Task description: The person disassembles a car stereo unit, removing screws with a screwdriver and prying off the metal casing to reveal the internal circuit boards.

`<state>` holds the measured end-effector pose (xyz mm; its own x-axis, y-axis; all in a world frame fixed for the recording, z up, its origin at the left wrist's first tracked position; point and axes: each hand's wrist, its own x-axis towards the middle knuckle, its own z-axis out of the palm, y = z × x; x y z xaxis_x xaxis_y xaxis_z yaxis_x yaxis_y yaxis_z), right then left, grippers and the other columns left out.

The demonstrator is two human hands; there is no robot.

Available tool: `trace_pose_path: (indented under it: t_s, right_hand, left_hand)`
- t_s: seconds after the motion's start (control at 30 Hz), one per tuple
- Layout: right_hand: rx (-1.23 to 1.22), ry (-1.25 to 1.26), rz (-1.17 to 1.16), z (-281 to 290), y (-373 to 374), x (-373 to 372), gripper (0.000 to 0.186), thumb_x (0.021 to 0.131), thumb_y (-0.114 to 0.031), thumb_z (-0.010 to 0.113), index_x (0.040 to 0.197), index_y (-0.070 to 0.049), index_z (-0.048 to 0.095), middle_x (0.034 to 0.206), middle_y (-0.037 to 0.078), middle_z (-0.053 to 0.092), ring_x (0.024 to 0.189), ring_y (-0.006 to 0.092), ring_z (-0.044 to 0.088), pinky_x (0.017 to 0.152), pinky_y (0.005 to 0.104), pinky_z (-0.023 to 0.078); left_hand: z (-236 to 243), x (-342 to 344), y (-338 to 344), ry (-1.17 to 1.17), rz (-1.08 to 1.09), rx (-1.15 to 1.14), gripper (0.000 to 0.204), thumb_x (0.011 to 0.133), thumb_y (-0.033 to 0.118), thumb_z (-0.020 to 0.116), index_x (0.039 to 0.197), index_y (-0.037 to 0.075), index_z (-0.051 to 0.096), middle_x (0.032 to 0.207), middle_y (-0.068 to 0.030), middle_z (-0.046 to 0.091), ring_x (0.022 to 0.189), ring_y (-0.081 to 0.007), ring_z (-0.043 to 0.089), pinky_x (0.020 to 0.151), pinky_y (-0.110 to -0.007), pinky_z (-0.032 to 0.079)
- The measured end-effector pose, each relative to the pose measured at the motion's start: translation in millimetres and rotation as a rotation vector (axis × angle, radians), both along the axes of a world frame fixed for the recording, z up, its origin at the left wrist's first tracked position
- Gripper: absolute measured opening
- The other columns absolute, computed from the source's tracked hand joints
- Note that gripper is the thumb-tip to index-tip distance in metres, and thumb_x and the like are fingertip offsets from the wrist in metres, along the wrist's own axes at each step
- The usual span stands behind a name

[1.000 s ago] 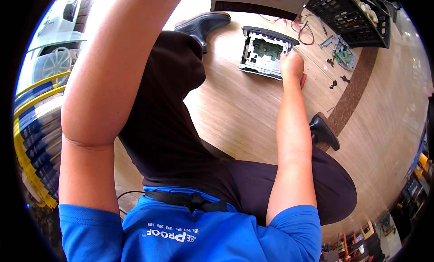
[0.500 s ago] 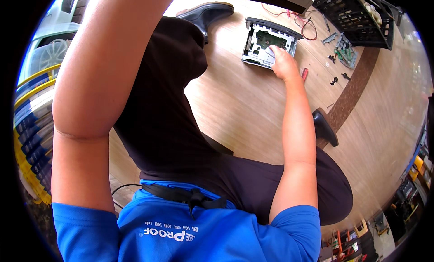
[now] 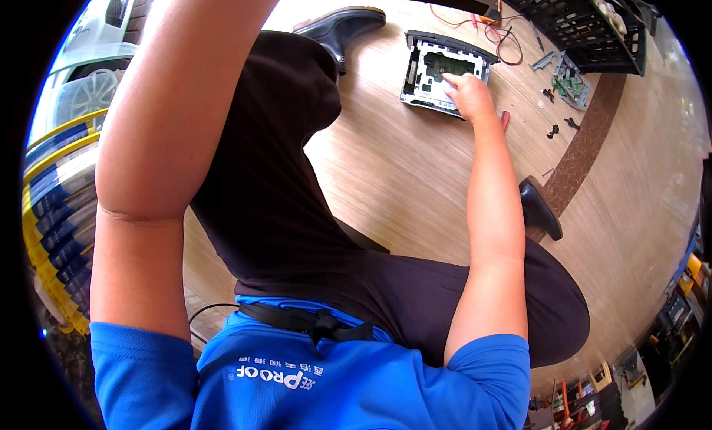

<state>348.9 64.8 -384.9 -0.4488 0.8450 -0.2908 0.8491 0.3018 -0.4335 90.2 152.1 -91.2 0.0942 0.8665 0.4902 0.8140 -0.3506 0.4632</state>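
Observation:
An opened electronic unit (image 3: 430,103), with a silver metal chassis and a black front panel, rests on the wood-look floor. Its green circuit board (image 3: 442,65) shows through a cut-out white metal frame. My right hand (image 3: 473,97) is over the unit's near right part, index finger stretched out over the frame. Nothing shows held in it; its other fingers are partly hidden. I cannot tell whether the fingertip touches. My left forearm (image 3: 200,44) rises past the top edge, and my left hand is out of view.
A red-handled tool (image 3: 506,120) lies right of the unit. Beyond are red and black cables (image 3: 506,48), a board on a metal plate (image 3: 571,85), small black parts (image 3: 553,132) and a black crate (image 3: 575,22). Blue-and-yellow racked packages (image 3: 63,222) stand at left.
My right hand has shifted slightly on the unit, and its index finger now shows more stretched out. The whole view has moved a little; the unit stays on the floor.

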Motion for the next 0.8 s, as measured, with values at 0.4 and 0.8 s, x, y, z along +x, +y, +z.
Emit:
trace_pose_path:
  t_s: [0.4,0.8]
  right_hand:
    - [-0.065,0.012,-0.038,-5.2,3.3,-0.4,0.037,0.083,-0.032,0.069,0.119,-0.023,0.069,0.108,0.014,0.069,0.1,0.0311,0.066,0.087,0.042,0.052]
    - [-0.044,0.038,-0.07,-4.1,3.6,-5.7,0.039,0.082,-0.032,0.07,0.119,-0.021,0.069,0.106,0.017,0.068,0.098,0.0326,0.066,0.087,0.0402,0.051]
  left_hand:
    - [17.3,20.0,-16.0,-0.555,0.023,-0.315,0.034,0.094,0.028,0.056,0.104,-0.004,0.064,0.084,-0.0137,0.066,0.074,-0.0207,0.063,0.065,-0.035,0.05]
    - [10.1,19.3,-10.2,-0.661,-0.028,-0.302,0.031,0.094,0.025,0.057,0.105,-0.003,0.064,0.084,-0.0124,0.066,0.072,-0.0199,0.063,0.064,-0.034,0.05]
